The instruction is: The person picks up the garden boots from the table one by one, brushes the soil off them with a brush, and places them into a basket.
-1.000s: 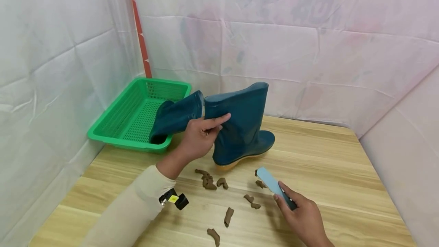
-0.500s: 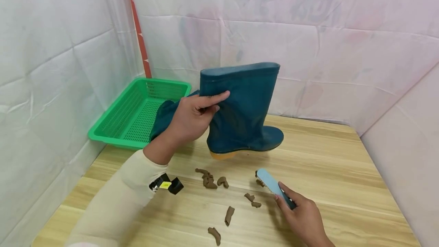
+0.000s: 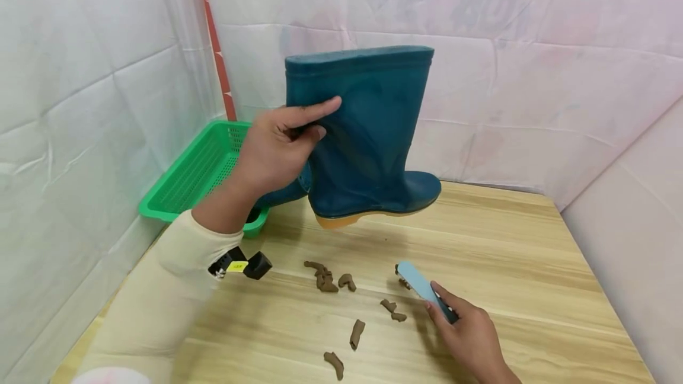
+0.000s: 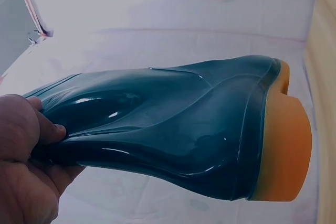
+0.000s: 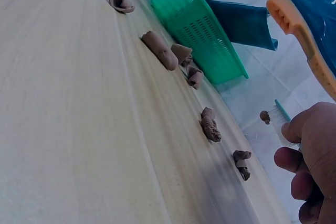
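My left hand (image 3: 274, 150) pinches the back of a dark teal rubber boot (image 3: 368, 129) by its shaft, the index finger stretched along it. Upright and off the table, the boot has its toe to the right. Its orange-tan sole (image 4: 289, 150) shows in the left wrist view. Lower right, my right hand (image 3: 475, 333) grips a light-blue brush (image 3: 418, 281) just over the table. Bristles show along the brush's underside, and a brown clump (image 5: 265, 117) clings near its tip. Boot and brush are apart.
Several brown clay-like pieces (image 3: 325, 280) lie scattered on the wooden table (image 3: 512, 242). At the back left stands a green plastic basket (image 3: 155, 209). A second teal boot (image 3: 285, 194) leans over its rim, partly hidden by my left arm. White cloth walls (image 3: 533, 105) enclose the table.
My left hand has raised the boot off the table and slightly left, covering more of the second boot and basket. My right hand and the brush have barely moved.
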Motion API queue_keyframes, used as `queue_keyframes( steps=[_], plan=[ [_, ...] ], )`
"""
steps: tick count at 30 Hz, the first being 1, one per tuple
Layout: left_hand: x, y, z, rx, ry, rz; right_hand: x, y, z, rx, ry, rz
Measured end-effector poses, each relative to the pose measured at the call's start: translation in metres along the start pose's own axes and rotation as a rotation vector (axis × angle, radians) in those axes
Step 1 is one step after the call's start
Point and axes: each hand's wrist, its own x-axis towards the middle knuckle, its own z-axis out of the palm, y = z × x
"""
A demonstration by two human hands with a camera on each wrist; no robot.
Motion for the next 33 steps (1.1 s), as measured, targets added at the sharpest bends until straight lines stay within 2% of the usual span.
queue_keyframes(
  steps=[6, 10, 17, 22, 29, 33],
  plan=[
    [0.011, 0.005, -0.011, -0.011, 0.011, -0.007, -0.001, 0.001, 0.002, -0.006, 0.002, 0.016],
    [0.018, 0.006, -0.023, -0.004, 0.052, 0.025, -0.001, 0.001, 0.003, -0.002, -0.006, 0.025],
    [0.026, 0.006, -0.048, 0.086, 0.144, 0.069, 0.000, 0.001, 0.004, -0.003, -0.005, 0.025],
    [0.031, 0.007, -0.063, 0.151, 0.188, 0.055, -0.002, 0.002, 0.004, -0.002, 0.003, 0.029],
    [0.032, 0.005, -0.081, 0.193, 0.234, -0.037, -0.005, 0.002, 0.005, 0.005, 0.015, 0.016],
    [0.031, 0.002, -0.091, 0.196, 0.243, -0.065, -0.005, 0.002, 0.005, 0.002, 0.013, 0.012]
  ],
)
